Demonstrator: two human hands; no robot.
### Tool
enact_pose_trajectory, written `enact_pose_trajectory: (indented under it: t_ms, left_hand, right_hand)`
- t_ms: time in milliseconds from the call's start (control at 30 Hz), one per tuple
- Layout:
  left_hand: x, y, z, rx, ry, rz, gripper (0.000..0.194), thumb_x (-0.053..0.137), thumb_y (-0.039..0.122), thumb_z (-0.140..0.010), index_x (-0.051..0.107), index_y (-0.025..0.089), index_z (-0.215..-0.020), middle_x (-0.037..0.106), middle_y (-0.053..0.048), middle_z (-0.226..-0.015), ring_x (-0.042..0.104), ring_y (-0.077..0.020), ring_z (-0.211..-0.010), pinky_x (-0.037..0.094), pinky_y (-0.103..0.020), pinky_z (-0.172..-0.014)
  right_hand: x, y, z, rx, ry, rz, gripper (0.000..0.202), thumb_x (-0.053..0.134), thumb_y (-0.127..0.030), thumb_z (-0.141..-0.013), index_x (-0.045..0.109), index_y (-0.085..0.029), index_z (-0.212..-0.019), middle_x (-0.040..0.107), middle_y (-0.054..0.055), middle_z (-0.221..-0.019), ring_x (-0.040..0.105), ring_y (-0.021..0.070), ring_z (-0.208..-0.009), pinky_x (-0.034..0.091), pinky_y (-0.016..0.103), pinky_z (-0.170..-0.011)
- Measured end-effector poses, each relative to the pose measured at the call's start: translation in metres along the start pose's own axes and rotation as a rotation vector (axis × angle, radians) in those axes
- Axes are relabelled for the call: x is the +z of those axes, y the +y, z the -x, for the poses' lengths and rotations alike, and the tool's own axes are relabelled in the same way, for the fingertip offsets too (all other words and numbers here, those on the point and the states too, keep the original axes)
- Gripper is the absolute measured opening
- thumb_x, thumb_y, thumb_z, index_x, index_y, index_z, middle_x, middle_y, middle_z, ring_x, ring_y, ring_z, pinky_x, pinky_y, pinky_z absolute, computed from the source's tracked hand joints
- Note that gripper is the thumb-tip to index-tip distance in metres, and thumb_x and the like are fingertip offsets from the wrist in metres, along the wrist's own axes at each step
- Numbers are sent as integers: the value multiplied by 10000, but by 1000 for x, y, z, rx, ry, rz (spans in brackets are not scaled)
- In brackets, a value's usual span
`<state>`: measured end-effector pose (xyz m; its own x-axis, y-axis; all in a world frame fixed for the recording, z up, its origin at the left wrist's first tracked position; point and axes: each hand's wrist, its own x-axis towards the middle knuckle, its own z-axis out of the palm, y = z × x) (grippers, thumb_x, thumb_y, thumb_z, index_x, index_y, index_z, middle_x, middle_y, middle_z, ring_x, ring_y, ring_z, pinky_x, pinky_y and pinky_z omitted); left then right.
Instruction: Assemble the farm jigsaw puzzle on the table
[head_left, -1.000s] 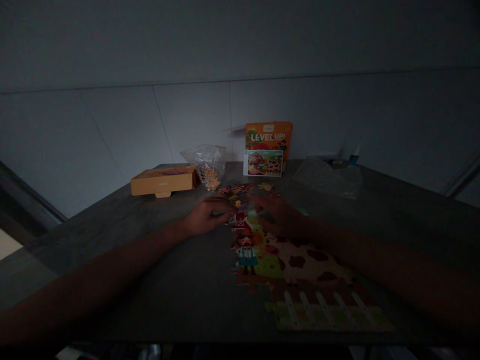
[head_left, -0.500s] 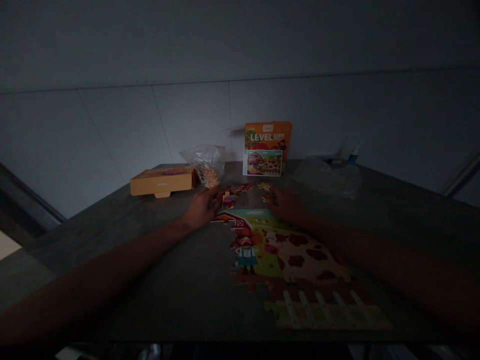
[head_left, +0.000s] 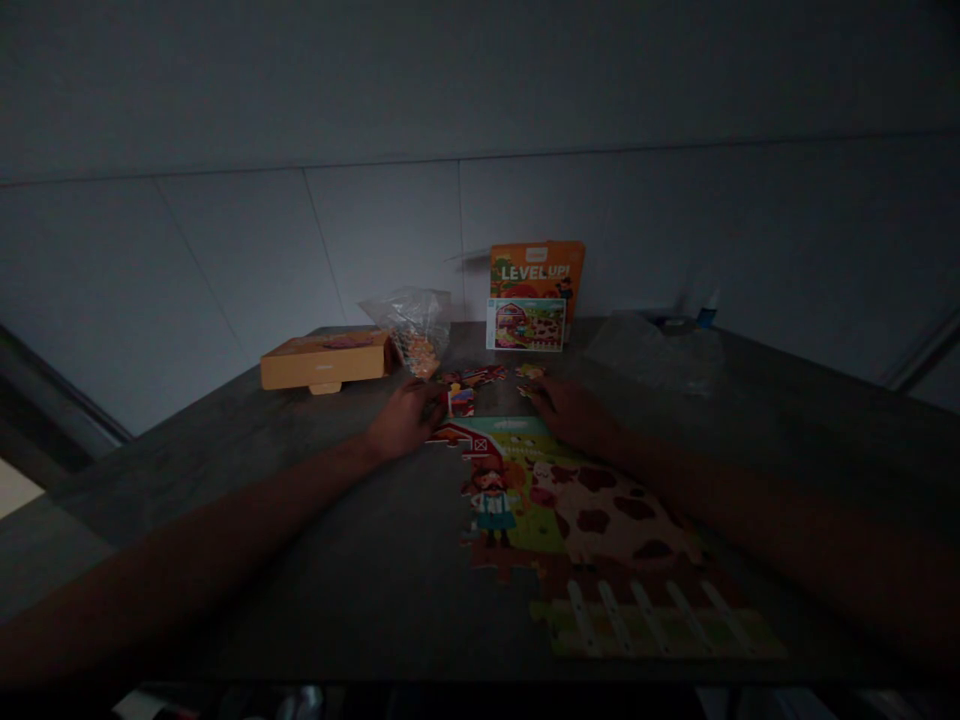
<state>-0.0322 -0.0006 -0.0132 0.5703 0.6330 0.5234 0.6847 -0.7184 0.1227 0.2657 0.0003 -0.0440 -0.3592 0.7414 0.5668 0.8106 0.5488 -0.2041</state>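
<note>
A partly joined farm puzzle (head_left: 600,520), showing a farmer, a spotted cow and a white fence, lies on the dark table. My left hand (head_left: 409,418) is at its upper left, with fingers curled at a loose piece (head_left: 460,401); the fingertips are too dark to make out. My right hand (head_left: 571,412) rests over the puzzle's top edge, its fingers reaching to loose pieces (head_left: 529,371); whether it grips one is unclear. More loose pieces (head_left: 484,376) lie between and beyond the hands.
An orange box (head_left: 536,262) stands at the back with a picture card (head_left: 526,325) before it. A flat yellow box (head_left: 326,364) and a clear bag of pieces (head_left: 417,335) are at the left. Another clear bag (head_left: 660,355) and a small blue bottle (head_left: 706,315) are at the right.
My left hand has shifted slightly, and the piece beside it shows more. My right hand's fingers have moved a little left over the loose pieces.
</note>
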Motion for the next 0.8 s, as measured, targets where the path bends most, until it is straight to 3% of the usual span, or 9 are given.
enact_pose_trajectory:
  t_ms: [133,300,400,500,567,667,800]
  left_hand:
    - [1,-1,0,-1,-11,0,315,482,171,-887,683,118,-1123,714,-137,-993,662,-264,-931,543,-388,-851]
    - [2,-2,1,-20,-24,-29,358,492,181,-892,650,134,-1210,716,-127,-1041,656,-258,-955,540,-378,-866]
    - [3,-2,1,-36,-34,-32,370,502,181,-889,637,131,-1229,719,-123,-1053,657,-250,-975,531,-369,-892]
    - [3,-2,1,-38,-30,-30,362,503,191,-892,640,137,-1223,716,-122,-1077,656,-247,-994,525,-365,-904]
    - [3,-2,1,-35,-31,-26,345,504,189,-890,651,145,-1200,716,-118,-1066,659,-246,-984,529,-361,-888]
    - [3,-1,1,-41,-38,-27,309,513,174,-878,675,148,-1140,718,-111,-1012,665,-242,-956,534,-347,-859]
    - [2,0,0,-39,-41,-34,348,514,174,-876,648,143,-1196,715,-109,-1021,662,-240,-954,531,-346,-870]
  right_hand:
    - [-7,-12,-3,19,25,-39,229,448,-282,-983,665,-238,-1041,722,102,-967,685,258,-837,524,397,-724]
    - [-16,-28,-3,-106,18,-101,227,446,-232,-975,663,-185,-1020,713,105,-980,673,237,-874,531,392,-779]
    - [-21,-36,-1,-270,-43,-135,225,454,-254,-979,674,-210,-998,703,89,-958,653,208,-898,526,353,-823]
    - [-22,-41,1,-496,-95,-174,263,435,-300,-999,676,-192,-1006,683,90,-917,631,196,-864,527,341,-783]
    - [-22,-41,2,-570,-99,-188,289,422,-306,-1008,674,-173,-961,671,78,-872,617,183,-823,522,328,-741]
    - [-22,-41,2,-573,-74,-205,283,403,-261,-1010,665,-165,-961,673,74,-869,606,178,-821,518,326,-749]
    - [-23,-40,3,-508,-34,-199,280,408,-203,-979,599,-147,-1176,672,124,-1051,593,229,-982,511,407,-869]
